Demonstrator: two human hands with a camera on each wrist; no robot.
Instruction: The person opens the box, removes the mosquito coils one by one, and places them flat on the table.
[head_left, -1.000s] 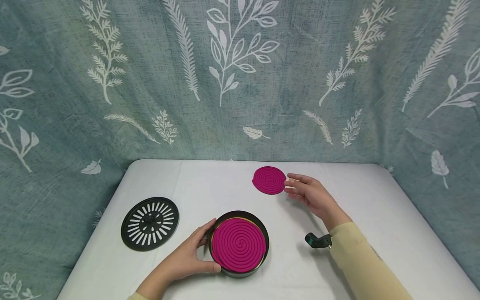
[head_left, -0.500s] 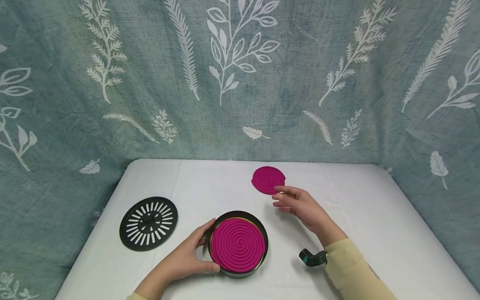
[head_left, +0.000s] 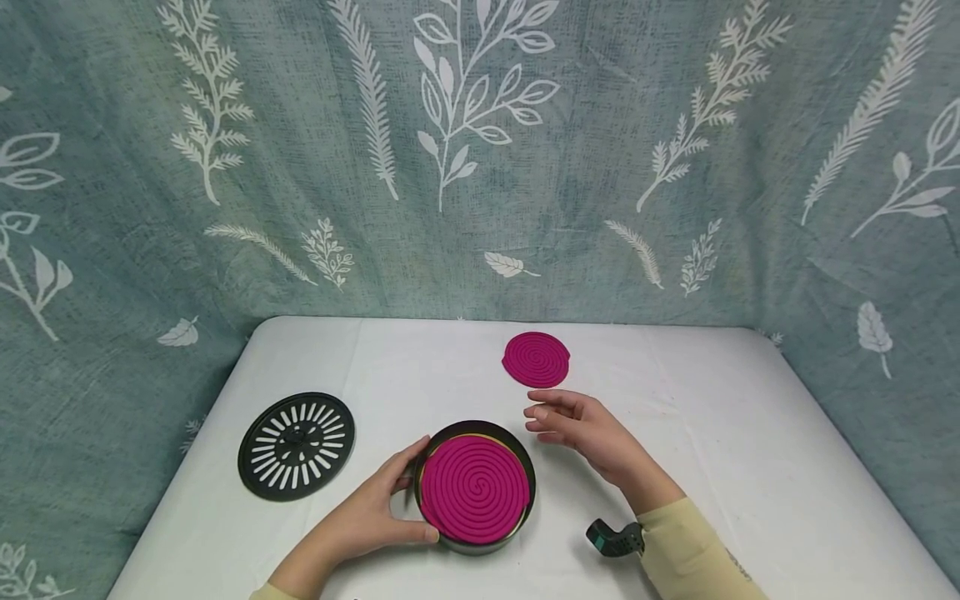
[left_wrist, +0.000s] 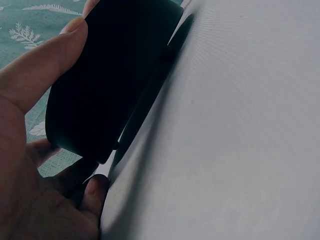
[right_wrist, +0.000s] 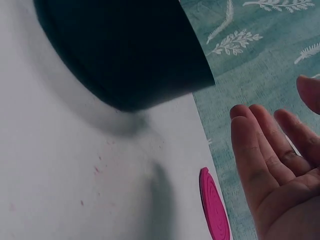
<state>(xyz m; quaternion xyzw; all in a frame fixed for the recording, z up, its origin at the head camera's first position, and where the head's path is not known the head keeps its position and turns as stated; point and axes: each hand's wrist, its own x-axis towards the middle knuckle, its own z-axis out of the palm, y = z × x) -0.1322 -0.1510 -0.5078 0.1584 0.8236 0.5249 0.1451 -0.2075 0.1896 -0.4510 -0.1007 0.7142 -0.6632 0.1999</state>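
Note:
My left hand (head_left: 378, 517) holds a round dark mosquito coil holder (head_left: 521, 450) by its left side, thumb at the near edge and fingers around the far side. Inside the holder lies a magenta spiral mosquito coil (head_left: 476, 489), nearly filling it. In the left wrist view, the thumb presses the holder's dark wall (left_wrist: 110, 75). My right hand (head_left: 573, 429) hovers right of the holder with nothing in it, fingers loosely extended. The right wrist view shows its palm and fingers (right_wrist: 250, 155) apart from the holder. Just beyond this hand lies a second magenta coil (head_left: 536, 360).
A black slotted round lid (head_left: 297, 447) lies on the left of the white-covered table (head_left: 750, 433). Behind the table hangs a green-blue curtain (head_left: 570, 225) with white leaf prints. A small dark device (head_left: 615, 539) sticks out from the right wrist.
My right hand has drawn back from beside the far coil, moving left and nearer toward the holder. The left hand and the holder stay almost where they were.

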